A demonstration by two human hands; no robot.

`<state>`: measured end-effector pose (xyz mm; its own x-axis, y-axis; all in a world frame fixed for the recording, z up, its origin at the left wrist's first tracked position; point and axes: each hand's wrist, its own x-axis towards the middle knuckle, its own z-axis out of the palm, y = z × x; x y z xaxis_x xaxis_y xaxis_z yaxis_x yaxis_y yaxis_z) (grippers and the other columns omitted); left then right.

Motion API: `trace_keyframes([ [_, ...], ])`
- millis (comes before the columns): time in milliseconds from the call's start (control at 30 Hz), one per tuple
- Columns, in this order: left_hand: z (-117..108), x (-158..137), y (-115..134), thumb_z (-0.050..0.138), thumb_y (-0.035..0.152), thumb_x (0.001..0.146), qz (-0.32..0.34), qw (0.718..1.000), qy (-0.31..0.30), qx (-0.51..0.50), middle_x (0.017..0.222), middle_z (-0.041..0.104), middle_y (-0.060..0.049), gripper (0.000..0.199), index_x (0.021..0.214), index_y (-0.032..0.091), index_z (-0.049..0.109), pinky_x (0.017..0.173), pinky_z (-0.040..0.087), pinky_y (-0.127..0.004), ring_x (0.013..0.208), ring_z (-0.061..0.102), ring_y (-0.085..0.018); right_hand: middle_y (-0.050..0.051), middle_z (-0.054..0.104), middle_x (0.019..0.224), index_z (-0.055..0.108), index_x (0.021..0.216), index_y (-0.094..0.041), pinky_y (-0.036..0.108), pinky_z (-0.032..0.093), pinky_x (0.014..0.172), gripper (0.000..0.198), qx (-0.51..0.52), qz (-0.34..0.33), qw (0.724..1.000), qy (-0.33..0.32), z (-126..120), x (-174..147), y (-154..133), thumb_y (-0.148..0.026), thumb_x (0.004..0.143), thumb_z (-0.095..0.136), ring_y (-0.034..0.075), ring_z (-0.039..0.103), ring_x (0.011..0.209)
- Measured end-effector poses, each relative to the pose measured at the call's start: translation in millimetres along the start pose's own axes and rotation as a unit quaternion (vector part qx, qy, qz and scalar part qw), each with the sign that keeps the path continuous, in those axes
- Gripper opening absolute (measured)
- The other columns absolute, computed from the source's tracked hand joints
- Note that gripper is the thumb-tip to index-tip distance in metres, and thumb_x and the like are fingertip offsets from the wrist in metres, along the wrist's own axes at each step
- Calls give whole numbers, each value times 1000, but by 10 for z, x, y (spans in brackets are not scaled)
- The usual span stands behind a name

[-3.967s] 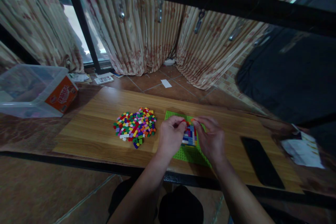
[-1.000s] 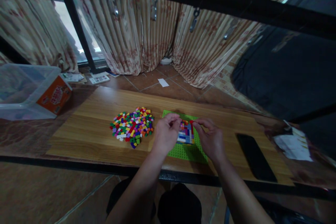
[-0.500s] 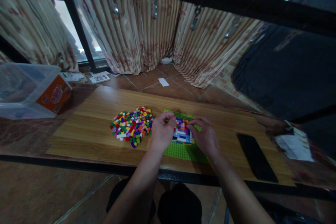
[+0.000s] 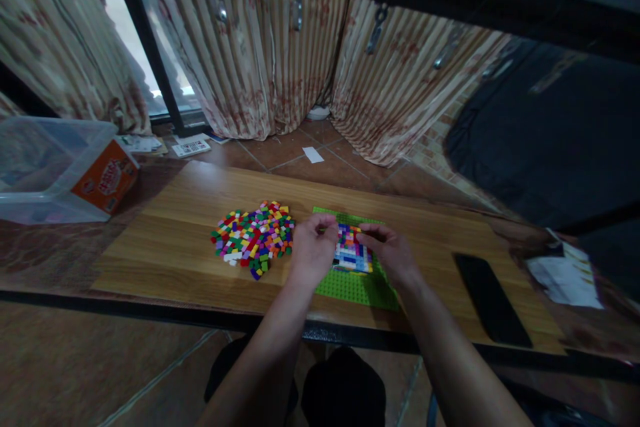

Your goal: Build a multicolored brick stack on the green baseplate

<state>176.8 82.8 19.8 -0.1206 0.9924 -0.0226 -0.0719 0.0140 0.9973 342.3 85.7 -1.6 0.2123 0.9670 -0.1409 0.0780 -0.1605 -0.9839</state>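
A green studded baseplate (image 4: 350, 288) lies on the wooden board, bearing a low build of multicoloured toy bricks (image 4: 354, 255). My left hand (image 4: 314, 250) is at the build's left edge, thumb and forefinger curled together; whatever is between them is too small to make out. On the opposite side, my right hand (image 4: 393, 253) reaches over the build's upper right corner with fingertips pinched close to the bricks. Whether a brick sits in that pinch is hidden. Left of my left hand is a loose pile of small coloured bricks (image 4: 255, 237).
A black phone-like slab (image 4: 493, 300) lies at the right of the wooden board (image 4: 165, 240). At far left stands a clear plastic bin (image 4: 55, 167) with an orange label. White papers (image 4: 565, 273) lie at far right. A black bar crosses overhead before striped curtains (image 4: 280, 67).
The whole view has shifted slightly. My right hand has drawn back a little to the right from the build, showing more of its bricks. My left hand keeps its pinch.
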Motion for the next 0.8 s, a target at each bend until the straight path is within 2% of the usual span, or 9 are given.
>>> trace_keyframes([
  [367,-7,7,-58,63,20,77,9,1000,-4,10,80,71,-4,14,88,15,71,66,50,-26,70,63,-14,0,71,75,72,85,-18,29,49,62,43,41,-10,999,7,51,-36,30,-44,53,85,14,61,61],
  [500,-63,37,-80,65,23,76,11,1000,0,-11,78,70,-3,15,88,15,71,64,50,-25,68,62,-14,2,73,81,73,86,-19,31,51,69,41,50,-47,996,51,-54,-74,27,-49,59,81,16,64,70],
  [667,-155,59,-31,67,23,73,2,998,20,-55,77,68,-1,16,87,14,69,63,51,-24,63,62,-11,3,73,80,72,81,-19,30,50,68,31,39,-102,982,156,-155,-266,-193,-47,69,73,16,63,73],
  [800,-261,40,75,69,24,71,9,996,45,-75,78,68,-1,17,85,14,68,65,52,-23,67,62,-11,4,74,83,73,83,-20,32,51,73,23,-5,-143,980,137,-23,-576,-474,-41,74,71,18,65,77],
])
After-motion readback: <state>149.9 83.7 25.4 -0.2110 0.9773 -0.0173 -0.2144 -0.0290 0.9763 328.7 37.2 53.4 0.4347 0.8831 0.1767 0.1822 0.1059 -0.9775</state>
